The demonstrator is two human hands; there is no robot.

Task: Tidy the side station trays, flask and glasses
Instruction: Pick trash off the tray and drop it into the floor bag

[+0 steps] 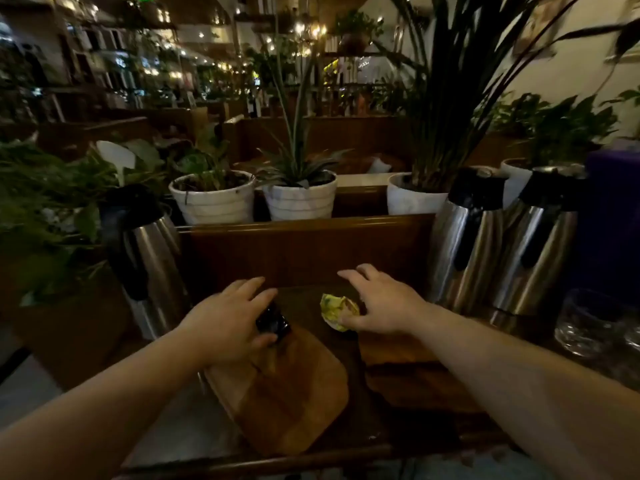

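Two wooden trays lie side by side on the dark station top, the left tray (280,393) lighter and angled, the right tray (408,372) darker. My left hand (228,320) curls over a small dark object (273,322) at the far end of the left tray. My right hand (384,303) hovers with fingers spread, its thumb touching a crumpled yellow-green wrapper (337,308). A steel flask (149,261) with a black top stands at the left. Two more steel flasks (464,237) (536,244) stand at the right. Glasses (588,323) sit dimly at the far right.
A wooden back wall (304,247) borders the station behind the trays. White plant pots (214,197) (301,195) (412,194) line the ledge above it. Leafy plants crowd the left side. A purple box (613,220) rises at the far right.
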